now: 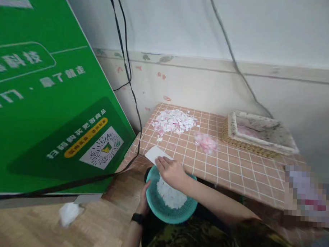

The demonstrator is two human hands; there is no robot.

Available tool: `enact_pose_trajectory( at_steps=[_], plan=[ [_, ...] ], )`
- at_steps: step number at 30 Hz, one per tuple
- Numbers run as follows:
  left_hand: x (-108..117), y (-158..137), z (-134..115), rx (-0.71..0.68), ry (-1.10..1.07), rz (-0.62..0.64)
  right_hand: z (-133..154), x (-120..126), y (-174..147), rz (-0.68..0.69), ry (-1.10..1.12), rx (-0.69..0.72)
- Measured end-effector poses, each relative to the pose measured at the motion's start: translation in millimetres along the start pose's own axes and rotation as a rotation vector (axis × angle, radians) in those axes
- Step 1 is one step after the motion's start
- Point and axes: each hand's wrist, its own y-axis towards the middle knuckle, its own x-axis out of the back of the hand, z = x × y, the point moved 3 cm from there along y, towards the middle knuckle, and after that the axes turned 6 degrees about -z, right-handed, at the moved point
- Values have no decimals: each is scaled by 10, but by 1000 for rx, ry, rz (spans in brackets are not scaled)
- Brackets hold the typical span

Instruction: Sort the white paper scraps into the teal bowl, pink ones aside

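My left hand (144,199) grips the left rim of a round teal plastic basket (190,209), its fingers partly hidden by the rim. Inside the basket lies a heap of small white pieces (172,196). With its fingers closed on a flat white card (154,153), my right hand (172,171) reaches over the basket's far rim. The card lies at the table's near edge. Beyond it, a spread pile of white and pink scraps (175,121) rests on the tabletop. A smaller pinkish heap (206,143) sits to its right.
A checked cloth (233,165) covers the table, which stands against the wall. At the right is a lined wicker basket (250,147). A green panel (58,134) stands on the left, with black cables (133,95) hanging beside it. A white bag-like thing (69,213) lies on the floor.
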Motion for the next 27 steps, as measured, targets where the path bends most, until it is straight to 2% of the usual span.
enact_pose_trajectory(
  at_steps=[5,12,19,21,23,25,27],
  plan=[
    [-44,-28,34,73,23,32,-256,64,-97,-5,-46,-303],
    [-61,-5,73,122,12,97,-819,237,-430,-129,-151,-748],
    [-56,2,72,128,13,116,-1180,538,-779,-290,-114,-1054],
    [-63,0,76,137,15,121,-1196,578,-836,-352,-47,-1096],
    [-72,-3,77,143,17,121,-1167,579,-812,-416,62,-1066],
    [-79,-9,70,137,17,113,-1108,528,-684,-428,211,-954],
    [-82,-20,57,129,18,104,-1048,440,-472,-378,348,-805]
  ],
)
